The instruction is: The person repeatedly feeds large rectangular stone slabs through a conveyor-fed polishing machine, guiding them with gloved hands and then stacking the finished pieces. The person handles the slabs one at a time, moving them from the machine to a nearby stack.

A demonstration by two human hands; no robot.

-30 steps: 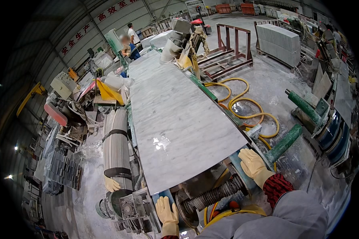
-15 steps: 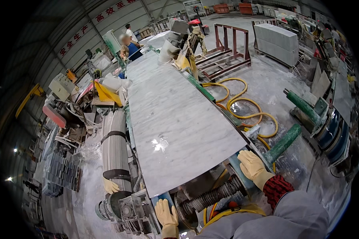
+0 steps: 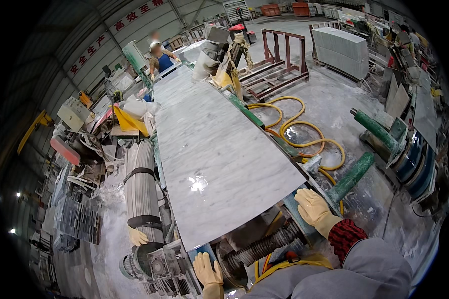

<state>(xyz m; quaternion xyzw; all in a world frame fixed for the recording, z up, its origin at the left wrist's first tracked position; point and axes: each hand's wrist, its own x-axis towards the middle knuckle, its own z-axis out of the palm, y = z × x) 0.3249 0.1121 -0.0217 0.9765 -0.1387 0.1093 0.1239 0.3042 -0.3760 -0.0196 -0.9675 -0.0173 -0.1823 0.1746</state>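
Observation:
A long white-grey stone slab (image 3: pixel 224 144), glossy and wet-looking, lies lengthwise before me on a machine bed with green side rails. My left hand (image 3: pixel 207 271), in a cream glove, rests with fingers extended on the blue frame (image 3: pixel 198 249) just below the slab's near left corner. On the blue end piece beside the near right corner lies my right hand (image 3: pixel 314 208), gloved alike, its fingers stretched out flat. Neither hand holds anything. Between them, under the slab's near edge, runs a dark ribbed roller (image 3: pixel 264 249).
A cream glove (image 3: pixel 137 236) lies by a strapped bundle of grey strips (image 3: pixel 140 184) and a motor (image 3: pixel 157 266) at left. Yellow hose (image 3: pixel 312 127) loops across the wet floor at right, near green posts (image 3: pixel 351 177). A person in a blue apron (image 3: pixel 163 62) stands at the slab's far end.
The view has shifted slightly, while both my hands stay on the blue frame. At the far end, the person in the blue apron has changed posture, arms now spread.

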